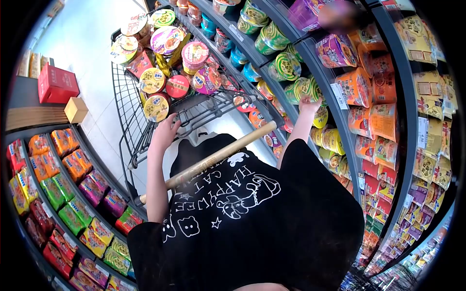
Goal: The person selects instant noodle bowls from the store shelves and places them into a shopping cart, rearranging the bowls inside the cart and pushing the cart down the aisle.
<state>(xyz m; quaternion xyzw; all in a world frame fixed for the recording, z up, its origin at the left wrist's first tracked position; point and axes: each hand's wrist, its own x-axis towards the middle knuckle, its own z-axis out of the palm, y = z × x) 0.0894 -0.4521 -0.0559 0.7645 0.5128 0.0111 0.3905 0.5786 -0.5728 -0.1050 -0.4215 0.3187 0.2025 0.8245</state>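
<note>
My right hand [310,104] reaches to the shelf on the right, its fingers bent against a green instant noodle cup [302,89]; how firm the hold is I cannot make out. Over the near end of the shopping cart [121,104] is my left hand [167,128], fingers apart and nothing in them. Just beyond its fingertips lies a yellow-lidded noodle cup [156,108]. A red-lidded cup [177,87], a purple cup [207,80] and several other noodle cups are heaped in the cart. The cart's tan handle bar [223,153] crosses in front of my black shirt.
Shelves of orange noodle tubs [357,87] and yellow packets [427,92] rise on the right. Bagged noodle packs [65,140] fill the lower left shelves. A red box [57,83] and a small wooden block [76,110] stand at the upper left, beside the pale floor.
</note>
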